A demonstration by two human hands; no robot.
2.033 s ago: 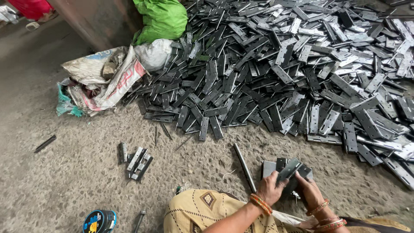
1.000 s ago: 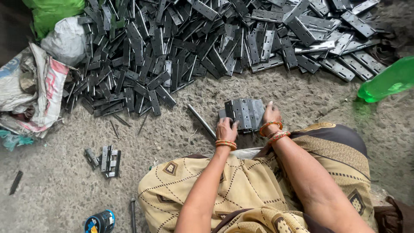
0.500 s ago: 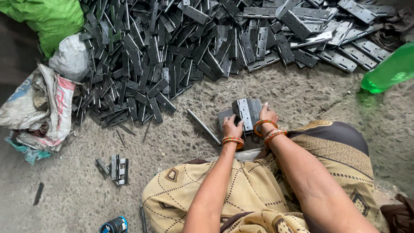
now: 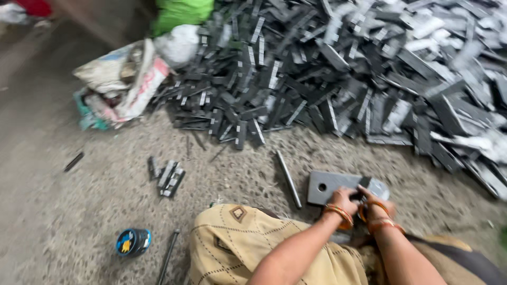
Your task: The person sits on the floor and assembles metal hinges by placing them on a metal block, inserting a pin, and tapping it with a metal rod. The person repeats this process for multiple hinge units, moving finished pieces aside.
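- Flat grey metal plate (image 4: 328, 186) with a round hole near its left end lies on the gritty floor (image 4: 79, 211), just in front of the knees — it was hidden under a small bundle of dark pieces half a second ago; now bare.
- Left hand (image 4: 344, 201) rests on the plate's near edge, fingers curled; grip state: cannot tell, blurred.
- Right hand (image 4: 371, 199) touches the plate's right end, fingers pinched on a small dark piece (image 4: 364, 182).
- Bundle seen earlier no longer on the plate — judgement: the batch has been moved off, plate free for further pieces.
- Metal rod (image 4: 288, 178) lies just left of the plate; big pile of dark metal strips (image 4: 338, 79) beyond; small cluster of pieces (image 4: 169, 178) and blue round tin (image 4: 133, 241) to the left.
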